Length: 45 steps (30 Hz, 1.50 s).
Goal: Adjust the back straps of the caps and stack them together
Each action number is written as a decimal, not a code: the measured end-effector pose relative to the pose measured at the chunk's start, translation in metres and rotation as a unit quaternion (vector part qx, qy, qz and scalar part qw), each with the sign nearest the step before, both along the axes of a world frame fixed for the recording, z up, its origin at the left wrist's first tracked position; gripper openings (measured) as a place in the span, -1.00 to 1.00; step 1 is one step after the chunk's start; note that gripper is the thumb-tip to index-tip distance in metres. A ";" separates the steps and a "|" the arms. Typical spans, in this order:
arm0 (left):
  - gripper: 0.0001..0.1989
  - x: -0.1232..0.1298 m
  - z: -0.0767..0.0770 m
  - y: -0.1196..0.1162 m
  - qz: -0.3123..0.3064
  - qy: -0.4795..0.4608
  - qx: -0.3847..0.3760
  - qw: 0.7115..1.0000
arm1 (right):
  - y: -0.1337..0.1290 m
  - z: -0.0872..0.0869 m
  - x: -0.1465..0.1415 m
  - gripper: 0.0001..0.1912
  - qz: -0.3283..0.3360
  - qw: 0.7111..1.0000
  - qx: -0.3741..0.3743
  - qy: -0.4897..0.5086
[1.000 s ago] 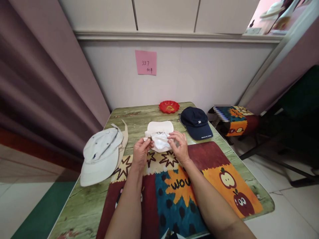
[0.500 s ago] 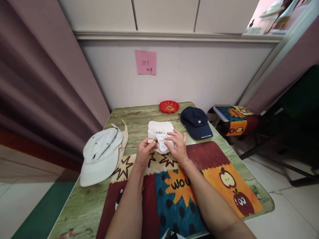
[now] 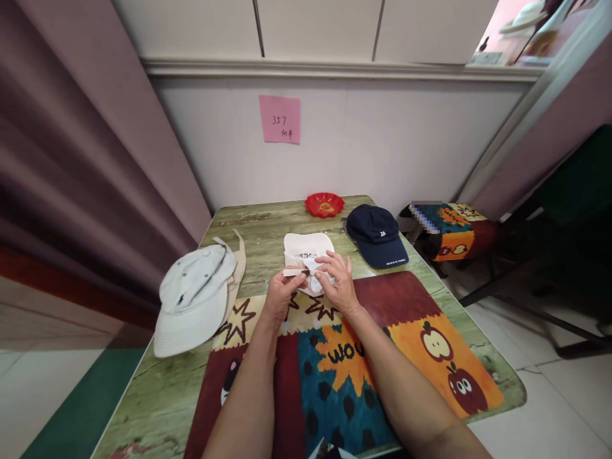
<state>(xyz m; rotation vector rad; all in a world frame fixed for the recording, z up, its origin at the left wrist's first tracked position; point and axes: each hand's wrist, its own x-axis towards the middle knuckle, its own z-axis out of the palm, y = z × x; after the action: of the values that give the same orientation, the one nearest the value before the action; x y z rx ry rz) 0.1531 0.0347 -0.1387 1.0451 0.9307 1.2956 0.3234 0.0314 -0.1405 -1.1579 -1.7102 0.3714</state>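
Note:
A white cap (image 3: 308,243) with dark lettering lies at the middle of the table, partly covered by my fingers. Across its near side runs its white back strap (image 3: 292,273), with a small dark buckle (image 3: 306,271) on it. My left hand (image 3: 284,290) pinches the strap beside the buckle, and the strap's loose end sticks out to the left. From the other side my right hand (image 3: 338,280) has thumb and fingertips closed on the strap close to the buckle; the exact grip is partly hidden.
A pale cap (image 3: 191,299) lies on the left with beige straps (image 3: 239,255) behind it. At the right edge sits a navy cap (image 3: 377,233). A red scalloped dish (image 3: 324,205) stands at the back. A colourful mat (image 3: 396,299) covers the table's near part.
My hands have drawn closer together around the buckle. The left has shifted slightly right, and the right hand's fingers have closed in on the strap.

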 end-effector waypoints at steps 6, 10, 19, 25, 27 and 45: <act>-0.72 0.002 0.003 -0.001 -0.002 0.020 0.002 1.000 | 0.000 0.000 0.000 -0.81 -0.004 1.000 -0.008 -0.010; -0.75 0.000 0.004 0.001 0.041 -0.005 0.004 0.999 | -0.001 0.002 0.002 -0.73 -0.043 0.999 0.014 0.006; -0.77 -0.003 0.011 0.007 0.092 -0.118 -0.047 0.988 | -0.002 0.003 0.004 -0.69 -0.083 0.995 0.050 -0.003; -0.75 0.001 0.009 0.005 0.065 -0.103 -0.052 0.991 | 0.000 0.000 0.002 -0.78 -0.077 0.996 0.048 -0.023; -0.73 0.002 0.008 0.005 0.066 -0.100 -0.054 0.991 | 0.001 -0.001 0.002 -0.78 -0.075 0.996 0.046 -0.013; -0.60 -0.029 0.024 0.004 0.150 0.458 0.261 0.836 | 0.000 -0.005 0.000 -0.66 -0.093 0.994 0.055 -0.018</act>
<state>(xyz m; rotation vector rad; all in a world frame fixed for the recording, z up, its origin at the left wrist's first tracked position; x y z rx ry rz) 0.1245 0.0391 -0.1150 2.1234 1.5371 1.3274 0.3237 0.0312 -0.1458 -1.2376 -1.6174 0.1414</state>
